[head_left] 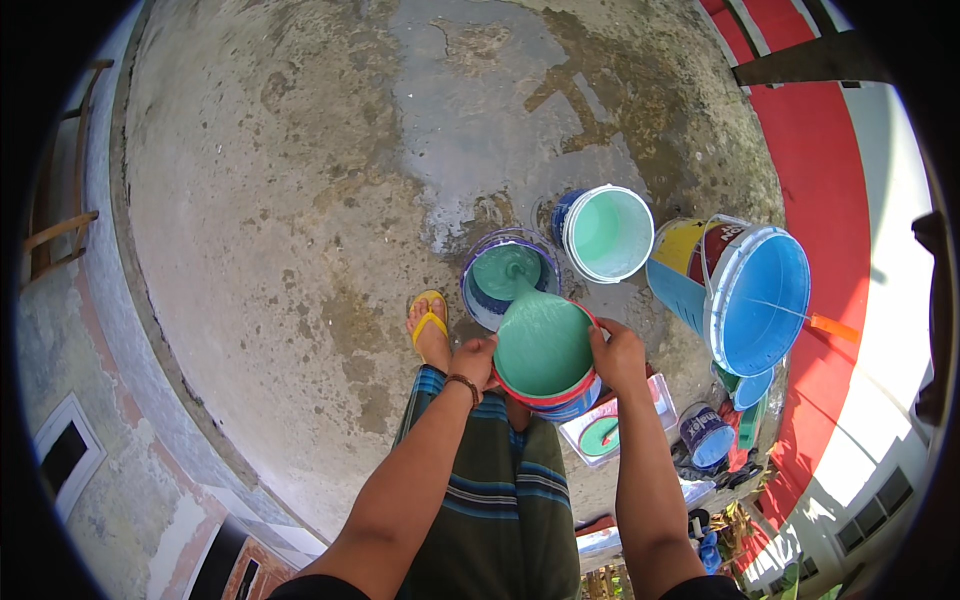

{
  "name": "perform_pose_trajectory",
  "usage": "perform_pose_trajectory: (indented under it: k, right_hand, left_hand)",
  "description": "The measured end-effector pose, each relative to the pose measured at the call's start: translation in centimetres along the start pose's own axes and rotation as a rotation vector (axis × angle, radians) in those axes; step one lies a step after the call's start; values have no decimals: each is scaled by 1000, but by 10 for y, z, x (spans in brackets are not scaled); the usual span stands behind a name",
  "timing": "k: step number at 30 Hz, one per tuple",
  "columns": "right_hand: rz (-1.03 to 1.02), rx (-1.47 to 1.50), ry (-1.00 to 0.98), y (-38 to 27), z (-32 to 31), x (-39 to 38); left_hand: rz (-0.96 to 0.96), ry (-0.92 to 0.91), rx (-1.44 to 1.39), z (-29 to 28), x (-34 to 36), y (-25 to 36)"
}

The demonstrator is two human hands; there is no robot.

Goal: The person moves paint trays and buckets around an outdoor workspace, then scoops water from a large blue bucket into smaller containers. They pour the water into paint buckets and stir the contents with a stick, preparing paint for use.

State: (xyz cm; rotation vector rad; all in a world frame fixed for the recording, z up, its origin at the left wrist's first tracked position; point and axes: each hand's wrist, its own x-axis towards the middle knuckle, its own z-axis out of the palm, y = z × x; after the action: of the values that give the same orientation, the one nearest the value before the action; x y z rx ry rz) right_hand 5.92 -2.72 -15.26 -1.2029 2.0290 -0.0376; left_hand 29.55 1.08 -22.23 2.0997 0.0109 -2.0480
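My left hand [474, 362] and my right hand [618, 353] grip opposite sides of a red-rimmed paint bucket [560, 404], fingers closed on its rim. It is tilted away from me, and green paint [545, 345] runs over its far edge in a thick stream. The stream falls into a purple-rimmed bucket [484, 308] on the ground just beyond, where green paint lies inside. To the right of that one stands a white-rimmed bucket [635, 262] with pale green liquid or residue in it; which of these I cannot tell.
At right a large bucket [690, 300], blue inside, leans with an orange-handled tool [833, 327] across its mouth. A pale tray [655, 392] with a green round lid and a small paint can [705, 436] sit nearer. Wet patches mark the concrete [300, 200]. A red-and-white wall [825, 180] runs along the right.
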Motion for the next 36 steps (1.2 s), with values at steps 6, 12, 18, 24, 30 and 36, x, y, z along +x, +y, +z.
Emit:
perform_pose_trajectory:
  k: [6, 12, 18, 24, 30, 36]
  right_hand:
    - [9, 12, 7, -1, 1, 0]
    - [-43, 0, 34, 2, 4, 1]
    - [-31, -11, 21, 2, 4, 3]
    - [-26, -16, 16, -1, 4, 6]
    - [-35, 1, 22, -4, 0, 4]
    - [23, -5, -13, -6, -6, 2]
  left_hand:
    - [-3, 0, 9, 0, 2, -1]
    - [-19, -15, 32, -2, 6, 1]
    - [-44, -34, 36, -3, 6, 4]
    - [-42, -26, 37, -2, 4, 4]
    - [-27, -46, 13, -2, -2, 5]
    - [15, -34, -59, 3, -7, 3]
